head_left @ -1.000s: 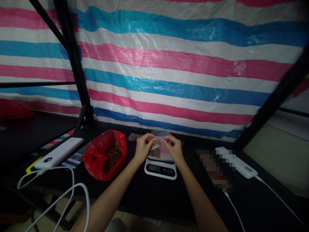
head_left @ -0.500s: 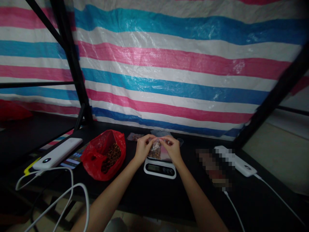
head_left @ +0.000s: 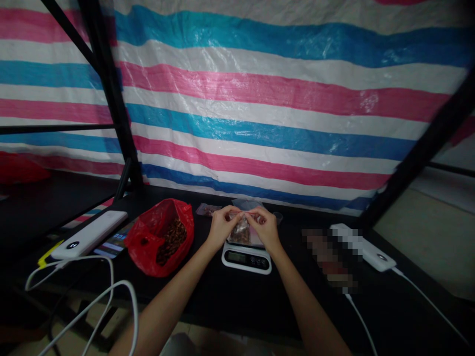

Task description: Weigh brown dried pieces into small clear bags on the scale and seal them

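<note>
My left hand (head_left: 218, 225) and my right hand (head_left: 264, 227) both pinch the top edge of a small clear plastic bag (head_left: 240, 229) holding brown bits. The bag rests over the platform of a white digital kitchen scale (head_left: 246, 258) on the black table (head_left: 230, 296). The fingertips of the two hands nearly meet above the bag. To the left, a red plastic bag (head_left: 162, 235) lies open with the same brown bits inside.
A white power bank (head_left: 89, 241) with white cables and a phone (head_left: 111, 244) lie at the left. Another white power bank (head_left: 373, 252) and a blurred patch are at the right. More small clear bags (head_left: 208, 209) lie behind the scale. A striped tarp and black frame posts stand behind.
My hands have drawn closer together along the bag's top edge, and the bag sits slightly higher over the scale. The rest is unchanged.
</note>
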Demonstrator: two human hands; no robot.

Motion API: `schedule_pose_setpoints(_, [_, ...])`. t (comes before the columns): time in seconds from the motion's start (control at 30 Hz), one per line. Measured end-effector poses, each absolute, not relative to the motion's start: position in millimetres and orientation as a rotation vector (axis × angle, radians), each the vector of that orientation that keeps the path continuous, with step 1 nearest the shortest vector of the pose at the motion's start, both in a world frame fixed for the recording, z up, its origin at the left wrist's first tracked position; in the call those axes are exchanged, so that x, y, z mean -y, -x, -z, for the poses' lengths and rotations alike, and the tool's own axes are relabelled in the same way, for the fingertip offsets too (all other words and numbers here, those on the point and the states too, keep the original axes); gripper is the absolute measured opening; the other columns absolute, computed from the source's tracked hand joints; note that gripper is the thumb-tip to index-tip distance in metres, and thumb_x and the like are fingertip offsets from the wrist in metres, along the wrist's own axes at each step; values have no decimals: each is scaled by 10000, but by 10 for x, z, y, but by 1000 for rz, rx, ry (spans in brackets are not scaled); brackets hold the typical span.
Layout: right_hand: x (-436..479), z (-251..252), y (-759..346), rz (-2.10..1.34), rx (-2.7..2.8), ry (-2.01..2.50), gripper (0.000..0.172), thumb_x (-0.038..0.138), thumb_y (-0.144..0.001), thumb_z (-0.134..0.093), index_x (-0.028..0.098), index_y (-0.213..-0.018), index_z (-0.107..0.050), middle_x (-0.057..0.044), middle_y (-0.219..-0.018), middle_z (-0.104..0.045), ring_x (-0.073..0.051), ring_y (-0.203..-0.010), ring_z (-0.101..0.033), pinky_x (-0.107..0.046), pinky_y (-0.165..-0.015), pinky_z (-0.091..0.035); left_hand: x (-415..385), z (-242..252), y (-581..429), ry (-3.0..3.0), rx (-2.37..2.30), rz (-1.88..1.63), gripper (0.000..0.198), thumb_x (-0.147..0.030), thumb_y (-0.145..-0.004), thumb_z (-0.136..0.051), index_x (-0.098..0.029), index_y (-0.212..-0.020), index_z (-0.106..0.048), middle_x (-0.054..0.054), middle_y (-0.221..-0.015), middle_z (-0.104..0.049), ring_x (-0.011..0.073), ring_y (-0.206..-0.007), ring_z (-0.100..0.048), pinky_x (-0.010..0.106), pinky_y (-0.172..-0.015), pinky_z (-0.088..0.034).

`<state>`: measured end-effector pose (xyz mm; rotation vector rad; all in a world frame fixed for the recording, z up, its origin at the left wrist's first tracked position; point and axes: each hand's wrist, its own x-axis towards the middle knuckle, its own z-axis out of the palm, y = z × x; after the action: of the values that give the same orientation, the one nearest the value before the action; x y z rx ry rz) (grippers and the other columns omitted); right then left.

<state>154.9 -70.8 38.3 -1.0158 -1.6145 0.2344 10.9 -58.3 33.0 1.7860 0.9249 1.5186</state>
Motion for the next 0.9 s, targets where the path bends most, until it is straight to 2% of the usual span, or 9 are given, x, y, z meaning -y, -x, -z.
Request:
schedule_pose_setpoints(0.37, [751, -411, -1503, -175, 1625, 1042, 142, 241, -724, -576, 174, -599, -580, 34, -548, -484, -88, -501, -438, -205, -471, -316, 595, -299, -126, -1760, -961, -1528, 204, -335, -716, -614, -137, -720, -662, 28, -661, -650, 133, -597, -569, 213, -552, -420])
schedule_pose_setpoints(0.53, [710, -368, -1512, -375, 1490, 1012, 151, 314, -716, -601, 171, -680, -634, 10, -610, -551, -102, -533, -474, -208, -471, -331, 568, -340, -119, -1566, -873, -1556, 211, -334, -697, -626, -131, -730, -672, 35, -682, -661, 136, -612, -573, 220, -563, -420])
schedule_pose_setpoints(0.67, [686, -336, -1508, -618, 1347, 928, 200, 361, -704, -607, 168, -661, -633, 19, -553, -546, -108, -501, -480, -228, -499, -373, 517, -346, -91, -1421, -869, -1576, 193, -311, -685, -623, -124, -685, -671, 4, -572, -622, 105, -513, -514, 201, -488, -366])
schedule_pose_setpoints(0.77, [690, -338, -1500, -678, 1323, 898, 202, 357, -696, -614, 169, -627, -632, 33, -499, -516, -107, -482, -468, -231, -499, -369, 498, -328, -88, -1421, -874, -1576, 194, -302, -688, -615, -119, -650, -668, -10, -524, -590, 90, -475, -472, 196, -462, -331])
schedule_pose_setpoints(0.9, [691, -344, -1493, -691, 1281, 903, 195, 360, -659, -648, 168, -622, -642, 30, -509, -532, -107, -485, -466, -234, -497, -369, 496, -305, -114, -1436, -834, -1572, 233, -328, -712, -594, -114, -665, -670, -7, -528, -593, 96, -484, -486, 200, -473, -338])
